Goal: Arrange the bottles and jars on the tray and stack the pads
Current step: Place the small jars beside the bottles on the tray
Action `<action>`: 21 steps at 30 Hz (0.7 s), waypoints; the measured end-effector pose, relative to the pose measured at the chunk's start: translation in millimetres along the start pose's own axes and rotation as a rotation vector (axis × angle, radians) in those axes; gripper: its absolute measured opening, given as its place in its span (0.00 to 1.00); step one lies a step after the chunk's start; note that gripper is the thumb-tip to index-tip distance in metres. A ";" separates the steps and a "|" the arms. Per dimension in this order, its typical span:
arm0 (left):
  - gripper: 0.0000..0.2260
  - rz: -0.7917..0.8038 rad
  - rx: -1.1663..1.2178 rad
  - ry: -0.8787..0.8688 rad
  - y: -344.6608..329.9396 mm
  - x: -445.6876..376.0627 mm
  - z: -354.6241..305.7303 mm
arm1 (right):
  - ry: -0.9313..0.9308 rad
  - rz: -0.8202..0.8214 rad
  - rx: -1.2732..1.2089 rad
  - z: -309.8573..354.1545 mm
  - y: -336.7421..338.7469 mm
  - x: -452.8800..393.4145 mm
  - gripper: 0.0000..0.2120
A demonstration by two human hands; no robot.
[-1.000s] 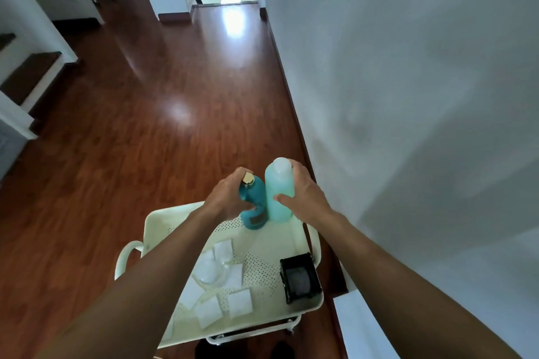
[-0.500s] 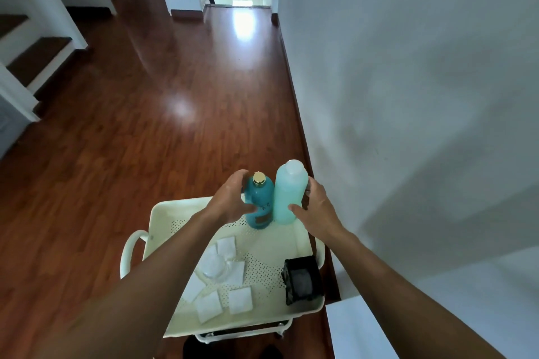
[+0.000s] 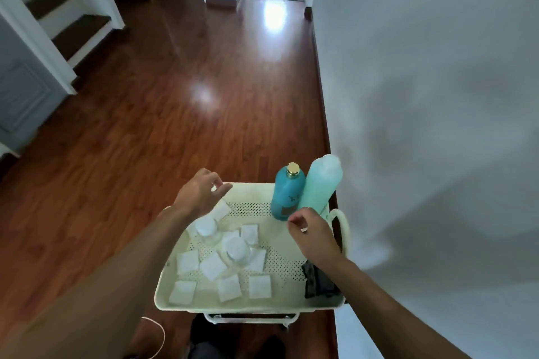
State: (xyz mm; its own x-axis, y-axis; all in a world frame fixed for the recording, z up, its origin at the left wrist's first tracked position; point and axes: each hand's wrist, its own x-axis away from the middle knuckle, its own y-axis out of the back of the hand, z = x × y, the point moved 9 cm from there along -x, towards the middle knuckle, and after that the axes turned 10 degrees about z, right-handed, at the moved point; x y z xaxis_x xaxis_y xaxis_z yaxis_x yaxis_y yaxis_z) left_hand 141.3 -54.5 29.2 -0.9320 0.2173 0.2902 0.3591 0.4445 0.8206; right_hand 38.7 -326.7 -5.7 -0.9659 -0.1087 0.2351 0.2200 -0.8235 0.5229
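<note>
The left hand [image 3: 201, 194] hovers over the far left part of the tray [image 3: 163, 288], fingers relaxed and slightly spread, holding nothing. The right hand [image 3: 312, 232] hovers over the right side of the tray, fingers loosely curled, thumb and forefinger close together; whether anything is pinched between them cannot be told.

Just beyond the right hand, in the far right corner of the tray, stand two bottles, touching each other. The dark teal bottle [image 3: 287, 192] with a gold cap is on the left. The pale green bottle [image 3: 319, 186] with a whitish cap is on the right and appears to lean toward the wall [image 3: 437, 96]. Neither hand touches either bottle.

Below and just nearer than the left hand stands a clear jar [image 3: 207, 230]. A second clear jar [image 3: 236, 251] stands between the two forearms, near the tray centre. Both jars are upright and rest partly on white pads [image 3: 213, 266].

The pads lie flat and scattered across the left and centre of the tray, some overlapping, none stacked. One pad lies directly under the left hand.

Beneath the right wrist, in the near right corner of the tray, sits a black container [image 3: 319, 284], partly hidden by the forearm.

The tray is the top of a cream cart standing on a wooden floor [image 3: 145, 125], with its right side close to the wall.
</note>
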 end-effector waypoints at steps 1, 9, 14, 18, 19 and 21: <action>0.12 0.008 -0.014 0.005 -1.3 3.3 6.6 | 0.015 0.036 0.008 5.0 -9.1 -0.7 0.04; 0.26 0.300 -0.088 0.007 -31.4 26.5 37.9 | 0.076 0.373 0.243 33.6 -88.0 -6.5 0.19; 0.25 0.306 -0.204 -0.017 -40.1 33.0 42.5 | 0.150 0.415 0.483 45.4 -120.4 -11.4 0.31; 0.22 0.298 -0.184 -0.016 -44.2 35.6 45.5 | 0.183 0.430 0.636 48.2 -137.7 -14.1 0.28; 0.22 0.292 -0.176 -0.019 -43.9 35.7 45.7 | 0.183 0.436 0.656 47.6 -140.4 -14.9 0.27; 0.21 0.287 -0.168 -0.029 -43.8 35.7 45.2 | 0.183 0.436 0.676 47.1 -141.9 -16.6 0.26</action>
State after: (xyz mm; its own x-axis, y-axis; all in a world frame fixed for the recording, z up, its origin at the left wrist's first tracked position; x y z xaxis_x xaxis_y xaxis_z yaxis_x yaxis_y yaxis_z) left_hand 94.5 -26.9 -18.7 -0.7913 0.3383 0.5092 0.5914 0.2122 0.7780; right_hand 30.0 -181.7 -45.2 -0.7686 -0.4786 0.4245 0.5590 -0.1797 0.8095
